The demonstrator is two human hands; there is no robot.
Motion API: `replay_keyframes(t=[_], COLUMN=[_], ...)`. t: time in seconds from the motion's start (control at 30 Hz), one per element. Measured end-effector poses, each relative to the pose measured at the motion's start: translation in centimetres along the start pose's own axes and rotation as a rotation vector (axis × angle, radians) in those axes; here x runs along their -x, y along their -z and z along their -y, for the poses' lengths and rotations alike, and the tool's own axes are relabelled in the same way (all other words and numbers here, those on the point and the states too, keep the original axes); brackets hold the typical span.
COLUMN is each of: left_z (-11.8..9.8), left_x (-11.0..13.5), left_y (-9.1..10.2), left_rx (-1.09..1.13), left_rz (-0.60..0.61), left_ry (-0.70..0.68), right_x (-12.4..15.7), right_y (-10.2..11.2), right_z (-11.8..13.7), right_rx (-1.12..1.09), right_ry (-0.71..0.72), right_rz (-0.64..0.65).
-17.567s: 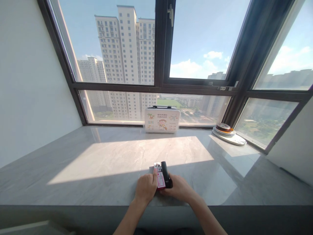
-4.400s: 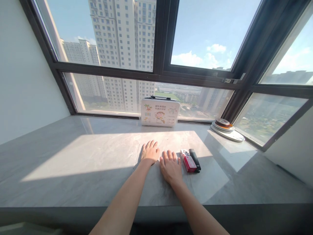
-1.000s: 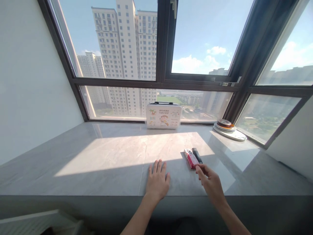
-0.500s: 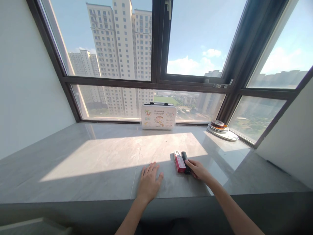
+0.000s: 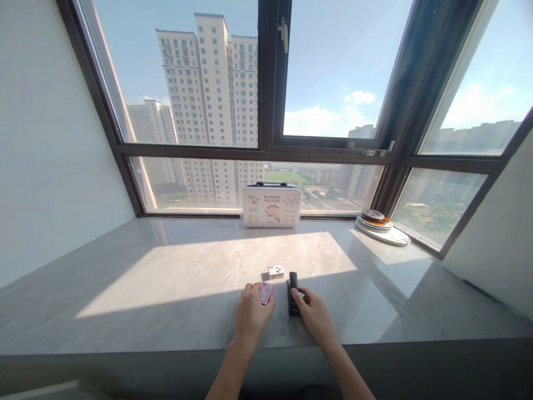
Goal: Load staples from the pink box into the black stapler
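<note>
Middle of the stone ledge (image 5: 125, 278), near its front edge: left hand (image 5: 251, 314) pinches a small pink box (image 5: 266, 292). Right hand (image 5: 315, 315) lies against a black stapler (image 5: 293, 286); whether it grips cannot be told. Judged: box light, crushable card, hold by its long edges; stapler rigid, heavier, smooth, grasp across the body. Small white box (image 5: 275, 271) lies just beyond.

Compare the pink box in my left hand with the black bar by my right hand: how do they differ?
The pink box is short, flat and bright; the black bar is long, narrow and dark. The pink box is held slightly tilted by the left hand; the black bar lies flat, with the right hand touching its side. Both are close together at the grey sill's near side.
</note>
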State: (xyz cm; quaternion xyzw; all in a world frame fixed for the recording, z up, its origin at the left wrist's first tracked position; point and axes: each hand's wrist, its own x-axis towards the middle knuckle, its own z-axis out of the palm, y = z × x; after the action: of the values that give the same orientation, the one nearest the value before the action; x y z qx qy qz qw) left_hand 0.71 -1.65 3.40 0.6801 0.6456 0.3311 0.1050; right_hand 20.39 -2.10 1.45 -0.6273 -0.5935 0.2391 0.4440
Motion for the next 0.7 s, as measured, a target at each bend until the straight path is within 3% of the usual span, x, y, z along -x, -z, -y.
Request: replay_keyframes(t=[0.13, 0.33, 0.57, 0.7], left_z=[2.4, 5.8, 9.4, 8.2], left_x=[-1.6, -4.3, 0.7, 2.6], left_y=[1.8, 3.4, 5.2, 5.6], left_rx=[0.007, -0.078, -0.272, -0.367], left_rz=[-0.070, -0.067, -0.189, -0.200], left_ry=[-0.024, 0.043, 0.048, 0.034], right_x=[0.3, 0.6, 0.4, 0.9], right_y=[0.4, 0.5, 0.2, 0.3], right_z=[0.1, 1.4, 1.2, 1.2], right_rx=[-0.001, 0.028, 0.035, 0.032], right_ry=[0.001, -0.019, -0.060, -0.058], right_rz=[-0.015, -0.023, -0.001, 0.014])
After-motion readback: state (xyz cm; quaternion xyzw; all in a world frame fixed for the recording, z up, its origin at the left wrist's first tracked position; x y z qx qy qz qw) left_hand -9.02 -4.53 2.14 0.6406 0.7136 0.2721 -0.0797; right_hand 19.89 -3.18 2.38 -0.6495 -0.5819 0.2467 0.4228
